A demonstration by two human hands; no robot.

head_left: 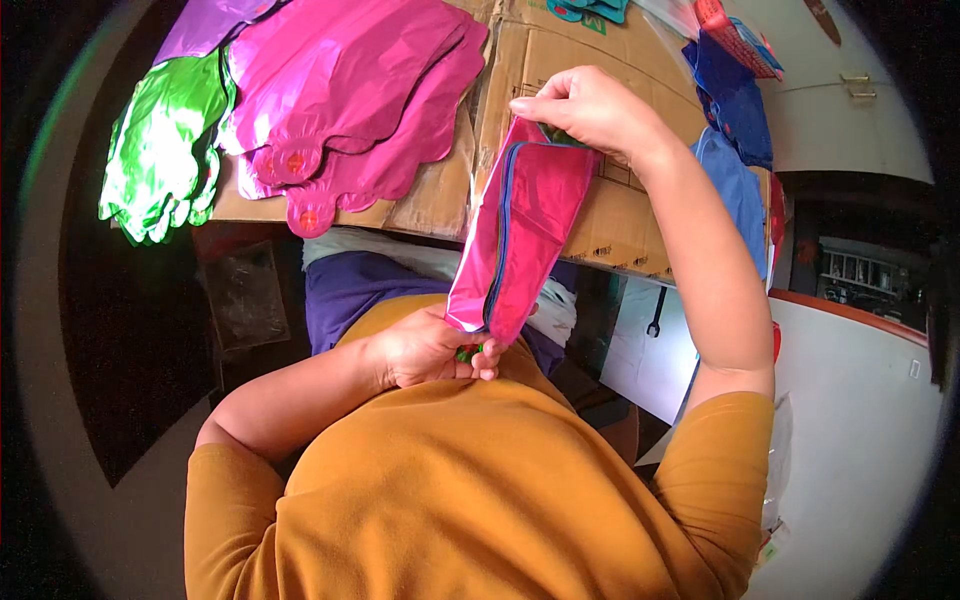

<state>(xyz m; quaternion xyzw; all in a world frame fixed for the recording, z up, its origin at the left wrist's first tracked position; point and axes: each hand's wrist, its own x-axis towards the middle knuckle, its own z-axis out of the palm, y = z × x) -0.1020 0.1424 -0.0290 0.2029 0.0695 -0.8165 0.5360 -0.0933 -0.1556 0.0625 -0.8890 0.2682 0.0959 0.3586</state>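
A shiny pink pouch (548, 205) with a dark blue zipper along its length is stretched between my hands, in front of the table edge. My left hand (425, 350) is closed on its lower end, close to my body. Up at the far end, my right hand (598, 112) pinches the top corner between thumb and fingers. Something green and red shows in small patches by the left fingers and beneath the right hand; I cannot make out what it is.
Cardboard (425, 205) covers the table. On its left lie stacked pink foil sheets (350, 75), green foil sheets (165, 140) and a purple one (205, 25). Blue cloth pieces (735, 100) hang at the right edge, near a white cabinet (850, 80). Teal pieces (590, 10) lie at the back.
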